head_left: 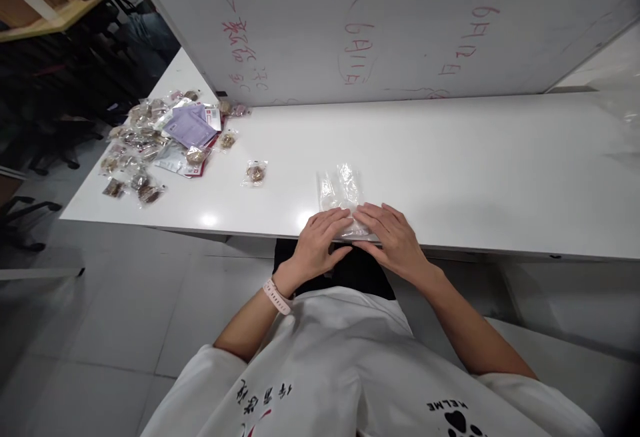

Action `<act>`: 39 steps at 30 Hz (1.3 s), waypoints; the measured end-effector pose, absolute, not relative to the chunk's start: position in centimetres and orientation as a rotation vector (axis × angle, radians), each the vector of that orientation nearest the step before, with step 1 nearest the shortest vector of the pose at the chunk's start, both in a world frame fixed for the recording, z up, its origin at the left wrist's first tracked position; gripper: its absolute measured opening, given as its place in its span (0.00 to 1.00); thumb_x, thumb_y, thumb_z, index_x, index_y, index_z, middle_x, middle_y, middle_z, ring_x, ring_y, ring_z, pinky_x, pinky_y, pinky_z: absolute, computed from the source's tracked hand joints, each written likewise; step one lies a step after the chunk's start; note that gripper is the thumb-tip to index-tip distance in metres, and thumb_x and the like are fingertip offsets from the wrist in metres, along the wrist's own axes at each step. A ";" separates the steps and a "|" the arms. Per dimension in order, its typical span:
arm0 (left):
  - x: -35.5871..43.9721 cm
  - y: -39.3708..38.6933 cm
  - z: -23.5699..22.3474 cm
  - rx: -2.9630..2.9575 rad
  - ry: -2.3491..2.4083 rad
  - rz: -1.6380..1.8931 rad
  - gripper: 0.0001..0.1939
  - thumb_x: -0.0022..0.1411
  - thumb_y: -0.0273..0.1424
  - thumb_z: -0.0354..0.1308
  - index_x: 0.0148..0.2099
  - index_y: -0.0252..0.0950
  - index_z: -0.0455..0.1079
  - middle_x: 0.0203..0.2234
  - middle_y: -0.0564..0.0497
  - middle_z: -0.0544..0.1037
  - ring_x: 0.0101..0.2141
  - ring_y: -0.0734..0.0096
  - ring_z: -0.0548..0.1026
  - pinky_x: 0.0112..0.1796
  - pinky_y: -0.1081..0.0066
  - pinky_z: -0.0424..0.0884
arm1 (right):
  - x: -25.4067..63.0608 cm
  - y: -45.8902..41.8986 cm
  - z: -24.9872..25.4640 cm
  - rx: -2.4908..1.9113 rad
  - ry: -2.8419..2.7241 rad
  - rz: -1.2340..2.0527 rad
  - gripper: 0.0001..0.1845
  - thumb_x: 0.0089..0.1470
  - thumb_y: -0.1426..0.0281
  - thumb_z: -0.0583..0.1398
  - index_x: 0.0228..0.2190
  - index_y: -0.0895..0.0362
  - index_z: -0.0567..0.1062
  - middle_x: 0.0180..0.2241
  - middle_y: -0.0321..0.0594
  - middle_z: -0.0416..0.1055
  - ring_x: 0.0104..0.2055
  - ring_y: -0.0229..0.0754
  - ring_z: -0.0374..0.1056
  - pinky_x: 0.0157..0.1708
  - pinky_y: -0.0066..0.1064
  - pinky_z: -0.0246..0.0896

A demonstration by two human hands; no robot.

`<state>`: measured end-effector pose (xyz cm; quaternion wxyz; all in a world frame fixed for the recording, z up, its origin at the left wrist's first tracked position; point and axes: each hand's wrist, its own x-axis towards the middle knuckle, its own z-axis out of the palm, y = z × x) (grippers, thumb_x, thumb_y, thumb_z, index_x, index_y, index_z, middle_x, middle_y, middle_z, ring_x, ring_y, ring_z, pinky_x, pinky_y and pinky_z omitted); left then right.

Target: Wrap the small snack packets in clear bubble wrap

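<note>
A clear plastic bag (pixel 343 187) lies flat on the white table by its front edge, and light glints off its creases. My left hand (pixel 323 240) rests on the bag's near left part, fingers stretched out and thumb at the table edge. On the near right part lies my right hand (pixel 393 237), its fingers also extended over the plastic. The fingertips of both hands almost meet in the middle. The bag's near end is partly hidden under them. To the left sits a small clear packet with brown contents (pixel 255 173), apart from both hands.
Many small clear packets (pixel 145 137) are heaped at the table's left end, with purple sachets (pixel 193 127) on top. A whiteboard (pixel 400 23) with red writing stands along the back of the white table (pixel 500 177). Office chairs (pixel 30 217) are on the floor at left.
</note>
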<state>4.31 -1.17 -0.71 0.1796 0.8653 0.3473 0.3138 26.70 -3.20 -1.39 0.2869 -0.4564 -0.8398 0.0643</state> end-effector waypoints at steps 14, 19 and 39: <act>4.9 8.1 1.6 2.109 1.480 0.741 0.21 0.60 0.45 0.65 0.48 0.35 0.70 0.41 0.42 0.75 0.42 0.57 0.72 0.35 0.66 0.68 | 25.6 5.3 0.3 -1.728 -1.958 0.402 0.22 0.66 0.51 0.51 0.37 0.55 0.74 0.36 0.41 0.75 0.40 0.47 0.70 0.45 0.41 0.58; 4.9 10.8 2.0 1.972 1.386 0.617 0.43 0.49 0.41 0.72 0.65 0.33 0.62 0.46 0.38 0.76 0.43 0.53 0.74 0.39 0.61 0.71 | 26.2 6.4 0.7 -1.672 -1.980 0.512 0.23 0.63 0.52 0.57 0.51 0.55 0.72 0.46 0.43 0.74 0.45 0.46 0.70 0.49 0.43 0.58; 15.1 12.0 2.0 2.232 0.910 0.578 0.23 0.67 0.32 0.56 0.63 0.40 0.64 0.59 0.44 0.70 0.57 0.54 0.66 0.56 0.52 0.67 | 43.7 4.6 0.2 -1.885 -1.212 0.673 0.25 0.60 0.54 0.57 0.51 0.58 0.74 0.44 0.48 0.75 0.41 0.48 0.69 0.42 0.38 0.65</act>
